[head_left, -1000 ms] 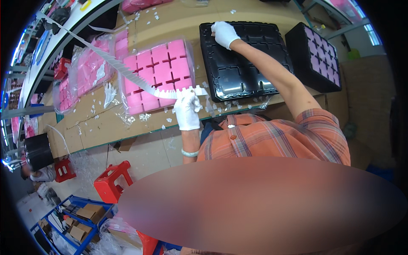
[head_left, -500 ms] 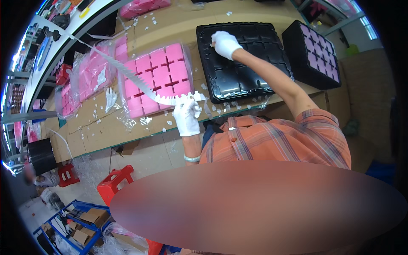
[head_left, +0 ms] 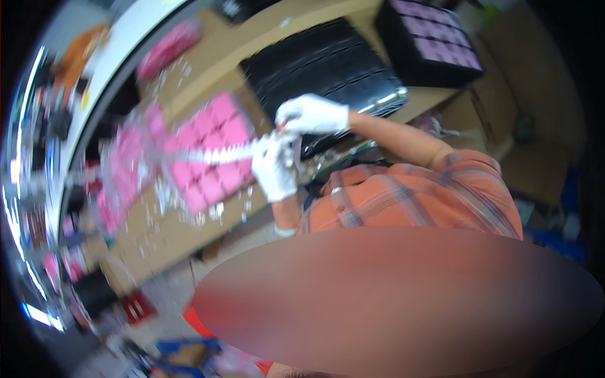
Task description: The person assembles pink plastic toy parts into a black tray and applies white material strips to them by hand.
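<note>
My left hand [head_left: 274,169], in a white glove, is closed on a long white strip [head_left: 217,155] with a toothed edge. The strip trails off to the left across a pink foam block [head_left: 214,179] with cross-shaped slots. Against the strip's near end, my gloved right hand [head_left: 313,114] pinches with its fingertips; blur hides the exact grip. Just beyond the right hand lies a black moulded plastic tray [head_left: 321,60], partly covered by that hand.
A black case with pink slotted foam [head_left: 435,38] stands at the far right. Bagged pink foam [head_left: 129,157] lies left of the block. White scraps litter the cardboard-topped table [head_left: 157,252]. A red stool [head_left: 140,307] stands on the floor below.
My right hand has come back from the black tray to the strip's end by my left hand. The whole view has tilted and blurred. The left hand still holds the strip.
</note>
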A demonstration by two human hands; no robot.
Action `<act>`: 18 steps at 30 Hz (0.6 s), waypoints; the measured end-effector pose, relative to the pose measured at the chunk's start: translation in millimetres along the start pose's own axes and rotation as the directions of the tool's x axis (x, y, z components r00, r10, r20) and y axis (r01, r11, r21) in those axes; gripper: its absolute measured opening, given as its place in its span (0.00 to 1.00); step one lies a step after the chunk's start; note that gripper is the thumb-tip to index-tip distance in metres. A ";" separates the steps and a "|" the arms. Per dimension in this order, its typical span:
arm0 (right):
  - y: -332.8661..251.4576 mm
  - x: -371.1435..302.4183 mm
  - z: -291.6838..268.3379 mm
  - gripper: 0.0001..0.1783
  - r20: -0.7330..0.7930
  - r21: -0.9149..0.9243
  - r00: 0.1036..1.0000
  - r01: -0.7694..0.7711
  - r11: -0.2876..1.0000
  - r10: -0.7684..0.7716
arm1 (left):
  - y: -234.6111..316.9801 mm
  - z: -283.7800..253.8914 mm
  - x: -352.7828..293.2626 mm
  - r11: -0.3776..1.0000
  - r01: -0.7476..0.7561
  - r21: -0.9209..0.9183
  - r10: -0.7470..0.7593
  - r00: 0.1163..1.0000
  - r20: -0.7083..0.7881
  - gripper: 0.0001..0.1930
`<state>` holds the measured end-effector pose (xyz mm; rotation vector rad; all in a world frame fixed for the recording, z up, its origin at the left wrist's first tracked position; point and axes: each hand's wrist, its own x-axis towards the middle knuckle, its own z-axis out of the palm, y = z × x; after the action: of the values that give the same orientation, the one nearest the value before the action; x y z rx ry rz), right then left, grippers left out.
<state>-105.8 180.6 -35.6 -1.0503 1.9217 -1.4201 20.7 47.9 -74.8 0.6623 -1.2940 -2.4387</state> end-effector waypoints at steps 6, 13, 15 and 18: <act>-19.5 -46.2 -14.2 0.09 -0.052 0.078 0.986 0.162 0.984 -0.158 | -5.7 0.3 -12.2 0.906 0.367 -0.210 -0.283 0.896 0.342 0.11; -18.2 -115.9 -50.5 0.14 -0.195 -0.142 0.965 0.148 0.979 -0.174 | -72.9 24.4 -9.0 0.883 -0.135 0.449 -0.088 0.893 0.442 0.07; 10.6 -148.3 -90.3 0.13 -0.403 -0.428 0.909 -0.087 0.900 -0.104 | -54.8 45.6 -16.4 0.955 0.180 0.235 -0.245 0.928 0.282 0.03; 76.9 -167.0 -130.2 0.08 -0.641 -0.444 0.762 -0.464 0.767 0.090 | -43.7 58.5 -15.6 0.931 0.224 0.287 -0.295 0.927 0.231 0.06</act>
<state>-135.1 400.7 -73.9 -0.4855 2.9675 -1.0469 1.0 119.8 -78.8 0.6136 -1.7534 -2.6753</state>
